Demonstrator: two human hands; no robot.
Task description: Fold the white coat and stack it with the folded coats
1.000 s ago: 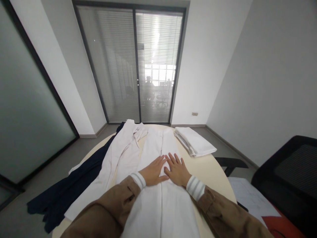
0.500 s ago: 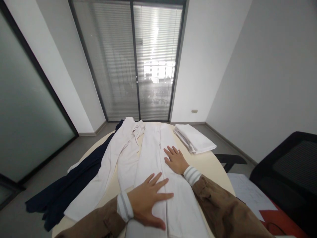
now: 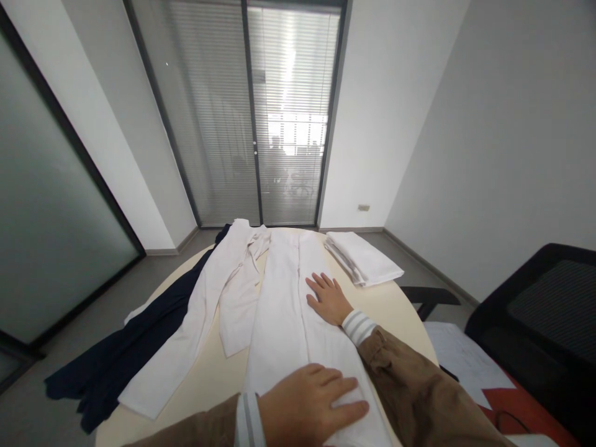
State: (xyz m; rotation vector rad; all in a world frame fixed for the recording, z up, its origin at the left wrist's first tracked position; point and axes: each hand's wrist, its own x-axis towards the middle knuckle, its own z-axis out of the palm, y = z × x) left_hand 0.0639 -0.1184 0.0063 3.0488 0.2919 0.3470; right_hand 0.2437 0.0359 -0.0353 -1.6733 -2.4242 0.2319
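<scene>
A long white garment [image 3: 279,298], which looks like trousers, lies flat along the round table, with a lengthwise line down its middle. My right hand [image 3: 328,299] rests palm down on its right half, fingers spread, holding nothing. Nearer to me, my left hand [image 3: 311,400] lies over the lower part, its fingers stretched out and a little bent, and it covers the cloth beneath. To the left are a second white garment [image 3: 198,310], with long narrow parts spread out, and a dark navy garment [image 3: 153,329] partly under it.
A folded white cloth [image 3: 367,259] sits at the table's far right. The cream tabletop [image 3: 218,379] shows between the garments. Beyond the right edge stand a black chair [image 3: 544,323] and papers [image 3: 465,354] on something red. A glass wall with blinds [image 3: 293,124] is behind.
My left hand has moved toward me and to the right along the white garment, its fingers now more bent. My right hand stays at the same spot on the cloth.
</scene>
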